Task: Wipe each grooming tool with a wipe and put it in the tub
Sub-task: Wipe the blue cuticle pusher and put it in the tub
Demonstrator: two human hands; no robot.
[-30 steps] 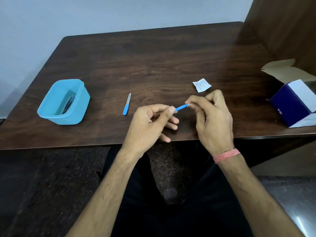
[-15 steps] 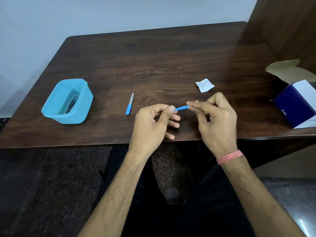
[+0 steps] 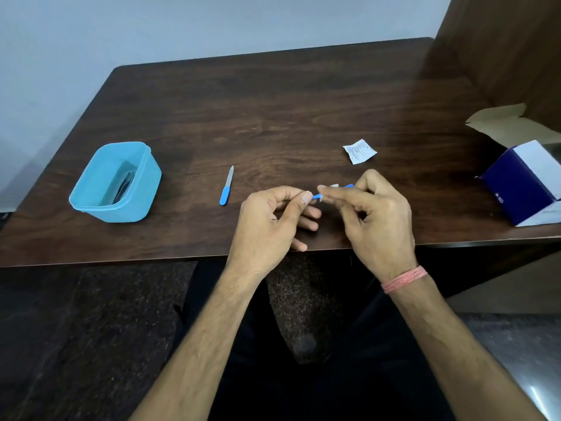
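Both hands meet just right of the nail file (image 3: 227, 186) lying on the table (image 3: 273, 117). The left hand (image 3: 267, 226) pinches a small blue tool (image 3: 317, 196); the right hand (image 3: 373, 220) rubs it with a white wipe (image 3: 334, 185). The tub (image 3: 117, 182) sits well left of the file.

A dark wooden table (image 3: 273, 110) stands against a pale wall (image 3: 151, 25), above speckled floor (image 3: 91, 329).

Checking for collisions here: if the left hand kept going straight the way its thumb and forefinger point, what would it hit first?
The right hand fingertips, pinching a small blue tool with the left hand; nothing lies between them, though depth is hard to judge.
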